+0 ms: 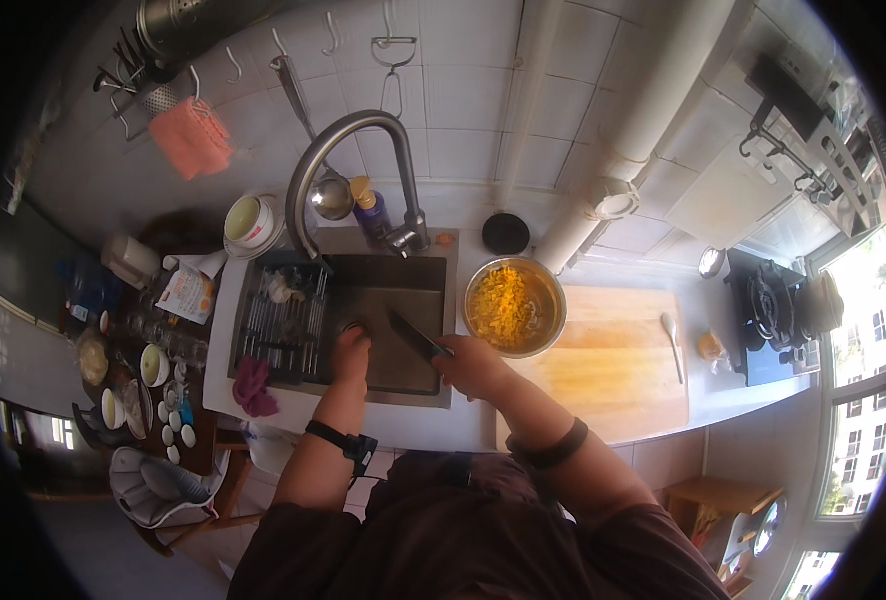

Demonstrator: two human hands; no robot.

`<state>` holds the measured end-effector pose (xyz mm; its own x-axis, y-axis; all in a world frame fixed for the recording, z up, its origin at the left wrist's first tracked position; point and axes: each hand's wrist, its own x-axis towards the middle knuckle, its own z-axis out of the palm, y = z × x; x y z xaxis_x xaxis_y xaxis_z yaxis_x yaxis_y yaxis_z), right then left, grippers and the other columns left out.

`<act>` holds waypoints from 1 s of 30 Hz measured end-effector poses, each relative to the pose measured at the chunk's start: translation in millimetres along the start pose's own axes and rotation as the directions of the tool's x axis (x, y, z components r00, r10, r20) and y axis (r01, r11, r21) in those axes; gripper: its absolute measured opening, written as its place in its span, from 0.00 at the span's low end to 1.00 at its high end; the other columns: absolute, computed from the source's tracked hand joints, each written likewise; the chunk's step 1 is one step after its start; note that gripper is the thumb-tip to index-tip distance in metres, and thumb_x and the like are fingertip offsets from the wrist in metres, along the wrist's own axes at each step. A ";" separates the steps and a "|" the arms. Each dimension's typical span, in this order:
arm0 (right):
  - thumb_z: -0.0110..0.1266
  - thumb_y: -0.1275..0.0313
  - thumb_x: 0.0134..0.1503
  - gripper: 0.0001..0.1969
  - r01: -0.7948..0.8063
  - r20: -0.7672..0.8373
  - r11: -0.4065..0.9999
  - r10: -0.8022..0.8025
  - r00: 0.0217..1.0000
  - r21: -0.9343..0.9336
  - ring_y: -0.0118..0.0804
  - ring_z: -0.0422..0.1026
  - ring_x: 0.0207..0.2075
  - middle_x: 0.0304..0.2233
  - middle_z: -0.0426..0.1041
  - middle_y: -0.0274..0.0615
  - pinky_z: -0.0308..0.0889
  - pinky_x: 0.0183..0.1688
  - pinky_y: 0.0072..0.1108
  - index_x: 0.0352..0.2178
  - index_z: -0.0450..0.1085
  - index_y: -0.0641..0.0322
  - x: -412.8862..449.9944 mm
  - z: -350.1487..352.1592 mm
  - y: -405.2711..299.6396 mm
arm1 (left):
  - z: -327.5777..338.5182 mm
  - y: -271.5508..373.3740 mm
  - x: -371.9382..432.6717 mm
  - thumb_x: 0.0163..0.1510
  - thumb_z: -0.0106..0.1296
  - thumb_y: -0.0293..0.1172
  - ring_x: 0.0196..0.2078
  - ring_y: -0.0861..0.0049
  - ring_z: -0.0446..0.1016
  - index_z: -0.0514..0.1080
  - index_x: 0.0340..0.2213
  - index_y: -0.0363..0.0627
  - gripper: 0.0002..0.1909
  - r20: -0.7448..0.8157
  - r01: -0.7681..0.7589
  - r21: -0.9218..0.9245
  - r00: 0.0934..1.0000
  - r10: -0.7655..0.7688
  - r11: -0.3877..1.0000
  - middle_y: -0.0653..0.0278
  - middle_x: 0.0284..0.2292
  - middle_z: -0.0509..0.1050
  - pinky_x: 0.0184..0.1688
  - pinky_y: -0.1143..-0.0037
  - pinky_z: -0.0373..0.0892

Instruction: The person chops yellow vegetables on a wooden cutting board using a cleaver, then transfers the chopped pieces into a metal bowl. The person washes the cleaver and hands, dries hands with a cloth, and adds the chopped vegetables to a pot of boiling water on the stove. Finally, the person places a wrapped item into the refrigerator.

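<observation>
My right hand [473, 365] grips the handle of a kitchen knife [411, 332]. Its dark blade points up and left over the stainless steel sink [402, 375]. My left hand [352, 352] is low in the sink, beside the roll-up wire drying rack [304, 361]. A small dark, round-edged thing shows at its fingertips, but whether the hand holds it is unclear. Above the basin arches the faucet [349, 124]. Right of the sink, a steel bowl [557, 315] holds chopped yellow-orange pieces [499, 304].
A wooden cutting board [600, 375] with a white spoon [673, 349] lies right of the sink. A purple cloth [254, 388] hangs over the counter's front left. Behind the basin stand a pump bottle [372, 217] and stacked bowls [249, 223]. A gas stove [769, 322] is far right.
</observation>
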<state>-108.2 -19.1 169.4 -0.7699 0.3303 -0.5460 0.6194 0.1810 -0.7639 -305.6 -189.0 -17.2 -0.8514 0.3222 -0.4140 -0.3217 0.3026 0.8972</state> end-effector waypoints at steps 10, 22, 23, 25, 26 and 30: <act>0.56 0.68 0.60 0.20 0.235 -0.070 0.929 -0.224 0.972 0.285 0.25 0.71 0.24 0.24 0.75 0.38 0.67 0.29 0.21 0.53 0.71 0.59 -65.5 -38.6 45.9 | 9.0 28.3 -28.8 0.54 0.52 0.30 0.54 0.67 0.70 0.68 0.53 0.34 0.25 -0.083 -0.047 0.019 0.995 0.048 0.999 0.54 0.51 0.72 0.56 0.70 0.64; 0.56 0.77 0.53 0.23 0.118 -0.801 0.968 -0.250 0.544 -0.222 0.38 0.73 0.26 0.28 0.75 0.42 0.69 0.30 0.27 0.53 0.72 0.56 -170.4 -106.1 213.5 | 65.1 34.4 -41.7 0.53 0.52 0.27 0.52 0.69 0.71 0.72 0.49 0.36 0.21 0.009 -0.097 0.080 0.995 0.096 0.992 0.56 0.48 0.75 0.56 0.73 0.64; 0.55 0.78 0.52 0.23 0.008 -0.814 0.918 -0.356 0.458 -0.397 0.43 0.74 0.28 0.29 0.76 0.46 0.70 0.32 0.31 0.52 0.72 0.56 -167.5 -101.6 225.0 | 69.5 36.0 -46.5 0.53 0.53 0.27 0.52 0.70 0.71 0.73 0.49 0.37 0.20 0.023 -0.081 0.082 0.997 0.079 0.993 0.56 0.48 0.75 0.56 0.73 0.64; 0.57 0.75 0.51 0.23 -0.165 -0.840 0.923 -0.228 0.493 -0.347 0.50 0.75 0.31 0.31 0.75 0.48 0.70 0.34 0.36 0.51 0.72 0.53 -160.9 -89.5 242.4 | 79.2 39.3 -52.1 0.53 0.53 0.26 0.52 0.70 0.71 0.73 0.48 0.38 0.20 0.039 -0.076 0.084 0.997 0.073 0.994 0.57 0.48 0.75 0.56 0.74 0.64; 0.58 0.73 0.50 0.23 -0.247 -0.850 0.912 -0.169 0.499 -0.327 0.53 0.75 0.32 0.31 0.74 0.49 0.71 0.35 0.39 0.51 0.72 0.52 -157.6 -83.2 248.8 | 82.0 40.1 -53.7 0.53 0.53 0.26 0.52 0.70 0.71 0.73 0.48 0.38 0.20 0.043 -0.085 0.086 0.996 0.081 0.993 0.57 0.48 0.75 0.56 0.74 0.64; 0.59 0.70 0.52 0.27 -0.394 -0.831 0.865 -0.045 0.555 -0.310 0.51 0.74 0.41 0.38 0.72 0.48 0.70 0.41 0.38 0.55 0.66 0.51 -142.1 -65.2 261.0 | 85.5 39.7 -50.5 0.53 0.53 0.26 0.52 0.71 0.72 0.74 0.47 0.39 0.18 0.041 -0.108 0.080 0.994 0.105 0.991 0.59 0.46 0.76 0.56 0.74 0.64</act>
<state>172.9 41.6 70.0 -0.3278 0.9446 0.0169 0.8869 0.3139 -0.3389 -239.9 -116.5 26.2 -0.8627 0.3890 -0.3232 -0.1932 0.3371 0.9214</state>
